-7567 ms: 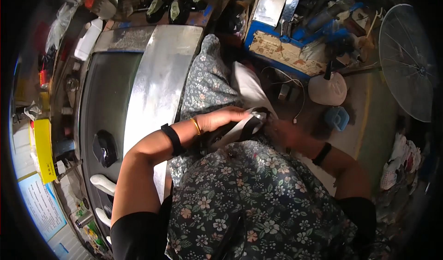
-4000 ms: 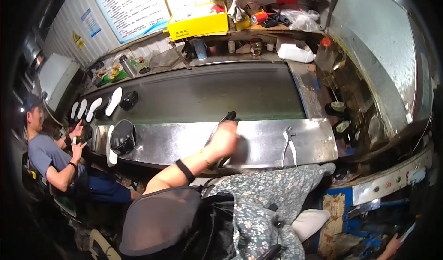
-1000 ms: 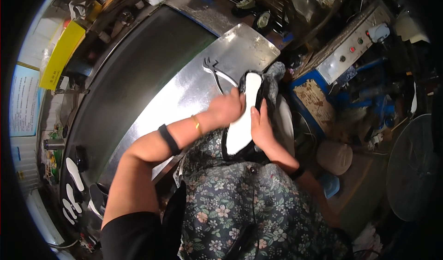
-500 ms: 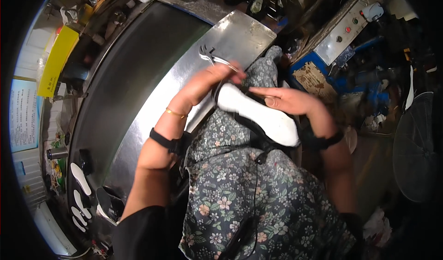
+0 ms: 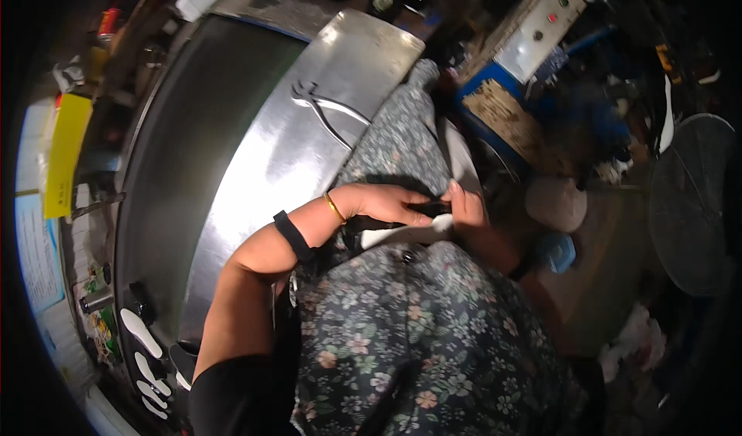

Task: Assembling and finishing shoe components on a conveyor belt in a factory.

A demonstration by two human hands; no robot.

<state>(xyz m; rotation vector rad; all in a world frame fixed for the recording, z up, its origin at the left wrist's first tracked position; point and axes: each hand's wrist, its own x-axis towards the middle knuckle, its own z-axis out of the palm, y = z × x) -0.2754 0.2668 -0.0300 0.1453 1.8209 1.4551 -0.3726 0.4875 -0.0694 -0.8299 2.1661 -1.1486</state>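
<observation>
From the head view, the white insole point(image 5: 402, 235) sits low in the person's lap against the floral dress, half hidden, so it could slide off toward the floor if the grip loosens. The left hand point(image 5: 386, 202) lies curled over it, fingers pressing a small dark piece; the right hand point(image 5: 464, 208) pinches the same spot. Metal pliers point(image 5: 328, 107) lie untouched on the steel counter point(image 5: 270, 165).

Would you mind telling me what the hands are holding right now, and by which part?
Both hands, left and right, grip a white shoe sole with a black part, over the lap. The exact part held cannot be told.
</observation>
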